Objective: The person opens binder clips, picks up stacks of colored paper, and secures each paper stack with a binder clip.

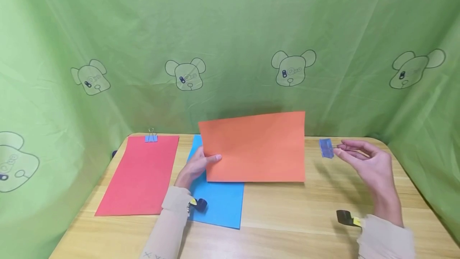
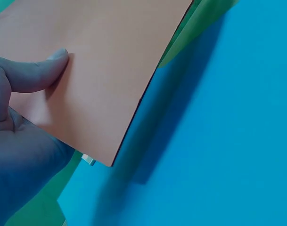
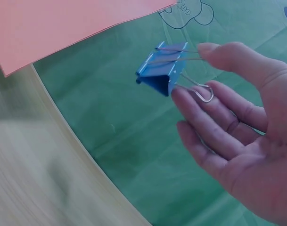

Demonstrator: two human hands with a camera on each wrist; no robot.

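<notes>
My left hand [image 1: 197,164] grips an orange sheet of paper [image 1: 256,149] by its left edge, thumb on the near face. The sheet is held up, tilted, over a blue sheet [image 1: 217,205] that lies on the table. In the left wrist view the thumb [image 2: 37,75] presses flat on the orange paper, and the fingers are hidden behind it. To the right, my right hand [image 1: 375,167] pinches a blue binder clip [image 3: 164,68] by its wire handles, between thumb and fingers. The clip is in the air, a short way right of the orange sheet.
A red sheet [image 1: 140,177] lies at the left of the wooden table [image 1: 287,219], with another blue binder clip [image 1: 151,138] on its far edge. A green curtain [image 1: 237,31] printed with bear heads hangs behind and at both sides.
</notes>
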